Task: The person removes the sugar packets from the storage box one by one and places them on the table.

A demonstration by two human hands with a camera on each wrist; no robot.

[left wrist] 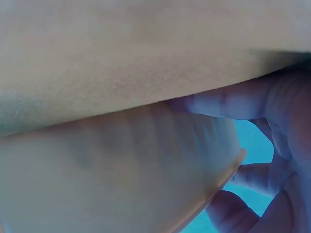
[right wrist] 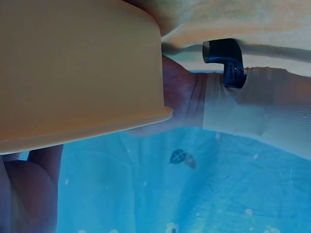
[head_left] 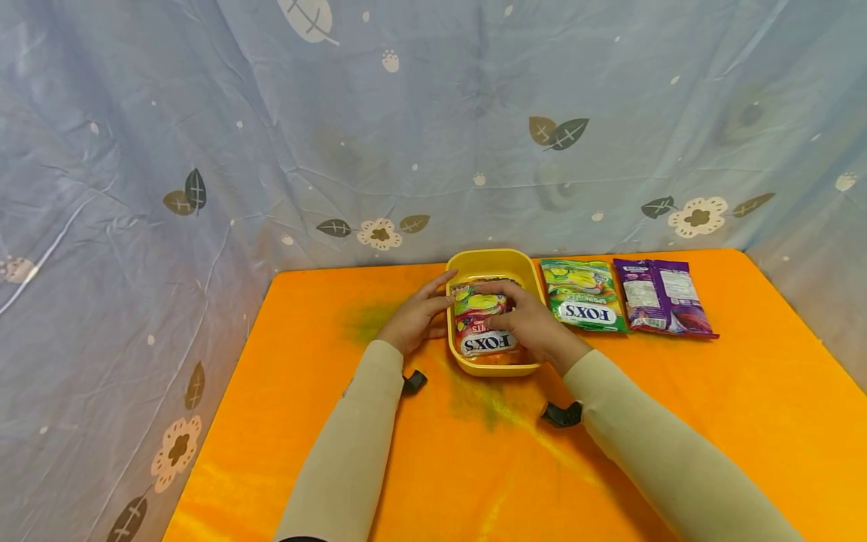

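A yellow plastic tub stands on the orange cloth near its back edge. Inside it lies a red and green FOX'S candy packet, its lettering upside down from here. My right hand reaches over the tub's right rim and grips that packet between thumb and fingers. At the tub's left side, my left hand rests its fingers against the wall and rim. The left wrist view shows these fingers beside the tub's rim. Something orange beneath the packet is mostly hidden.
Right of the tub lies a green FOX'S candy packet, with purple packets beside it. A patterned curtain hangs behind the table. Black wrist devices jut from both sleeves.
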